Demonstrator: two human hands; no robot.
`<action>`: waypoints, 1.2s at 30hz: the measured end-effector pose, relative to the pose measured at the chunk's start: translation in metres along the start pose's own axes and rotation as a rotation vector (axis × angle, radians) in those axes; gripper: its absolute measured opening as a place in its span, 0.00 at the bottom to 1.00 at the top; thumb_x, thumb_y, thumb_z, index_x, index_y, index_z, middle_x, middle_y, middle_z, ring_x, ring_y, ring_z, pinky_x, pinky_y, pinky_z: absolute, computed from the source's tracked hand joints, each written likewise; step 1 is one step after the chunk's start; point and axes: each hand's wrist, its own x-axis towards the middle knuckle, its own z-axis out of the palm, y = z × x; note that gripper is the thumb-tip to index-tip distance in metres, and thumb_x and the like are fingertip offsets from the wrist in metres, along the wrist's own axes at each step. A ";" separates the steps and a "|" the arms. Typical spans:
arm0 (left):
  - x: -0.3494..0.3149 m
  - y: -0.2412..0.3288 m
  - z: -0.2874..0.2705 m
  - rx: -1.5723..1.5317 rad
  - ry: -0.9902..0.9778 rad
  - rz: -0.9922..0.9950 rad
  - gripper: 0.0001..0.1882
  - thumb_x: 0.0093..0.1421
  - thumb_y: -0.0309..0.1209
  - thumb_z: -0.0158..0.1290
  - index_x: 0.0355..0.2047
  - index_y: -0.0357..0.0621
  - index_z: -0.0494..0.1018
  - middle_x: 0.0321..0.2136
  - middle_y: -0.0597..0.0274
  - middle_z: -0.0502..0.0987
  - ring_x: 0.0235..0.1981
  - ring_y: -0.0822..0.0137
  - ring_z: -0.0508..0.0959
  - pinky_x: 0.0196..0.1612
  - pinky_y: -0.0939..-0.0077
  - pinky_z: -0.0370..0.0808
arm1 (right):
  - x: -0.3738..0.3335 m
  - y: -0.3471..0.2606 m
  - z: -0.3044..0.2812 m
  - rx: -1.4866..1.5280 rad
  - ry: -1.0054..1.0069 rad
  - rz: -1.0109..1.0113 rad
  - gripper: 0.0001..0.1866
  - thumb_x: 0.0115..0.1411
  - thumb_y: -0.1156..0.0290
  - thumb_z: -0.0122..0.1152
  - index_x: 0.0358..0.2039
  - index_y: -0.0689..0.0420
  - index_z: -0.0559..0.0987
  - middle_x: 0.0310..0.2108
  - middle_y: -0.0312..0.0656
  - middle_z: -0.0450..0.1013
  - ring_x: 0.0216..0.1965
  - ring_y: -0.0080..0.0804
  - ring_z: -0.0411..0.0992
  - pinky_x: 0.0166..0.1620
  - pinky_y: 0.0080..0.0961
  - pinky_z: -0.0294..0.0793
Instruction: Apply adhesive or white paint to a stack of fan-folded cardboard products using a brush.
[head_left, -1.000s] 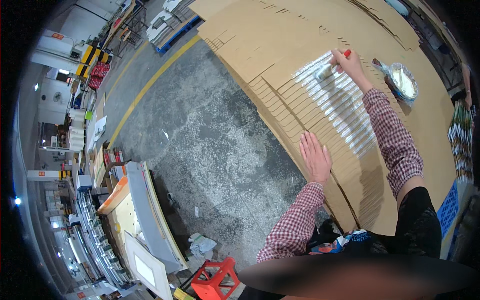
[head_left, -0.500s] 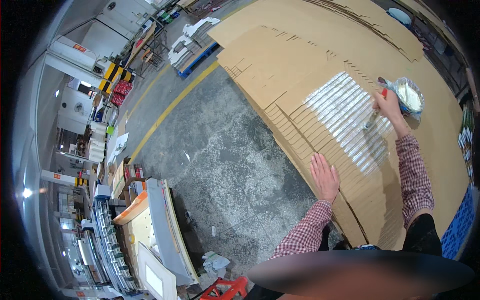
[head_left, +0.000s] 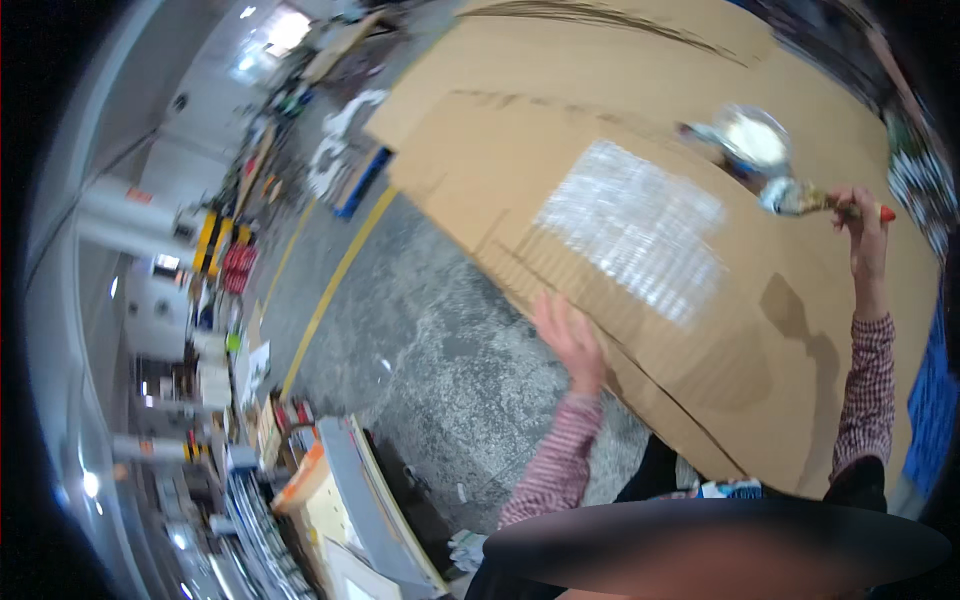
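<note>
Paintbrush, right: presumably light, slick-tipped; take handle | right hand: gripping it | left hand: fingers extended at cardboard

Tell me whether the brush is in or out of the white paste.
Out: the brush is in the right hand, its bristles outside the plastic-lined container holding the white paste.

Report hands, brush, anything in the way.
Right hand gripping brush, bristles beside bowl. Left hand at cardboard edge. Shiny patch on cardboard. Nothing seen blocking brush.
</note>
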 end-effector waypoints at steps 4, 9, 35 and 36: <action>0.113 0.067 0.048 -0.476 -0.161 0.132 0.09 0.60 0.27 0.44 0.36 0.38 0.72 0.36 0.53 0.74 0.40 0.55 0.72 0.46 0.64 0.65 | -0.040 -0.035 -0.082 0.141 0.218 -0.007 0.13 0.61 0.63 0.48 0.27 0.58 0.73 0.33 0.45 0.73 0.23 0.23 0.66 0.27 0.18 0.64; 0.175 0.120 0.223 -0.108 -0.566 0.647 0.07 0.55 0.27 0.46 0.31 0.41 0.73 0.31 0.53 0.74 0.36 0.54 0.73 0.39 0.63 0.68 | -0.115 -0.061 -0.138 0.030 0.469 -0.069 0.13 0.61 0.63 0.48 0.27 0.58 0.72 0.33 0.44 0.73 0.24 0.22 0.66 0.27 0.16 0.64; 0.096 0.182 0.458 0.249 -1.158 0.852 0.13 0.48 0.33 0.52 0.33 0.40 0.75 0.33 0.45 0.75 0.37 0.46 0.75 0.40 0.57 0.73 | -0.272 -0.087 -0.188 0.026 0.963 -0.050 0.09 0.62 0.68 0.43 0.36 0.59 0.70 0.41 0.45 0.67 0.33 0.23 0.65 0.39 0.18 0.65; 0.079 0.198 0.452 0.182 -1.193 0.826 0.13 0.48 0.31 0.53 0.34 0.40 0.75 0.33 0.45 0.75 0.37 0.46 0.75 0.40 0.57 0.73 | -0.259 -0.081 -0.192 0.014 0.930 -0.032 0.09 0.62 0.69 0.44 0.37 0.59 0.70 0.42 0.45 0.67 0.35 0.23 0.66 0.40 0.18 0.66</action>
